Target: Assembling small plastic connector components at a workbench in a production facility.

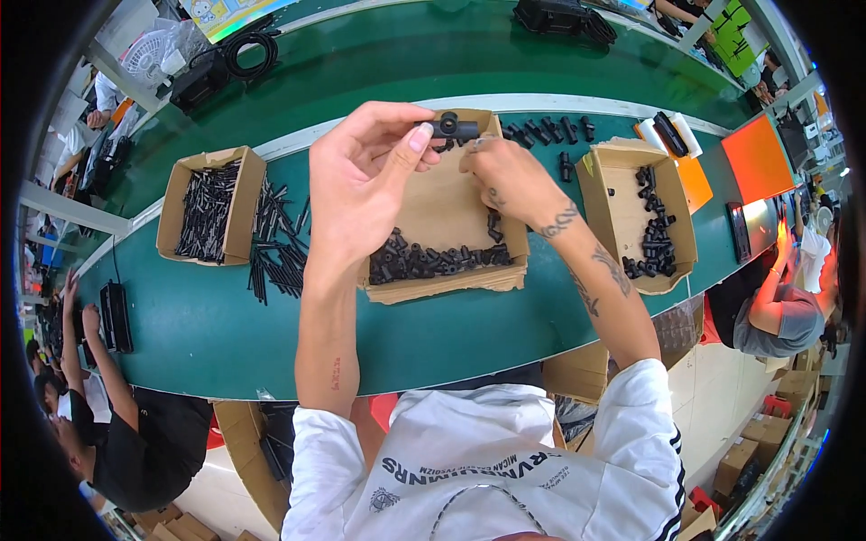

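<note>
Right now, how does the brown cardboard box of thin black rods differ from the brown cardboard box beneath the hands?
The left box holds black rods; the middle box holds stubby black parts.
Rods hide the left box's floor; the middle box shows bare cardboard.
The middle box looks larger than the left box.
Both are open-topped and sit on the green tabletop.
</note>
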{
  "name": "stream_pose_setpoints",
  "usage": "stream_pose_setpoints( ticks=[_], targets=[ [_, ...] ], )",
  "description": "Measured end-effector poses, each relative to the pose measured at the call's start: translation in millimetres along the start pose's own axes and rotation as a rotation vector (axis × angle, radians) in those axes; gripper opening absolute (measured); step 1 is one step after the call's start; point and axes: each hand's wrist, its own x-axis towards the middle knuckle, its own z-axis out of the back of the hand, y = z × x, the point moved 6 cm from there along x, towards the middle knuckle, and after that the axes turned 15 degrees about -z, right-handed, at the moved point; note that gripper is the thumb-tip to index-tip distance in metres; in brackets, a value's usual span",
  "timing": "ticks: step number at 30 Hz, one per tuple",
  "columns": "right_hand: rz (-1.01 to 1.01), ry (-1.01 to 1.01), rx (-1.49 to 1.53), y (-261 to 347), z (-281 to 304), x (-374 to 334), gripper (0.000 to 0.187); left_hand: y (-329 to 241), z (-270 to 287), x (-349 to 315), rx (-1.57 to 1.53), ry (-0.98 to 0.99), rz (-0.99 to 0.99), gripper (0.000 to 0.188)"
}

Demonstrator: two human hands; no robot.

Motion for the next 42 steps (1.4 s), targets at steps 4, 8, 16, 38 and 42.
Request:
stream_pose_setpoints(
  ticks=[4, 8, 16, 38, 42],
  targets=[
    [-0.115, 0.049, -0.357, -2, -26, 24, 0.012, -1, 5, 0, 0.026, -0.004, -0.011, 0.015],
    [-0.122, 0.133, -0.387, -1, -34, 35, 0.014, 0, 5, 1, 0.0, -0.03, -0.018, 0.015],
    [-0.049, 0.119, -0.244, -7, -20, 25, 0.017, 2, 5, 2, -0.005, -0.045, -0.008, 0.015],
    [-0.409, 0.254, 2.314, 7, 33, -24, 0.016, 6, -21, -7, -0.065, -0.086, -0.205, 0.016],
    [-0.351, 0.241, 2.29, 11, 30, -25, 0.016, 8, -21, -7, -0.069, -0.067, -0.195, 0.016]
  ],
)
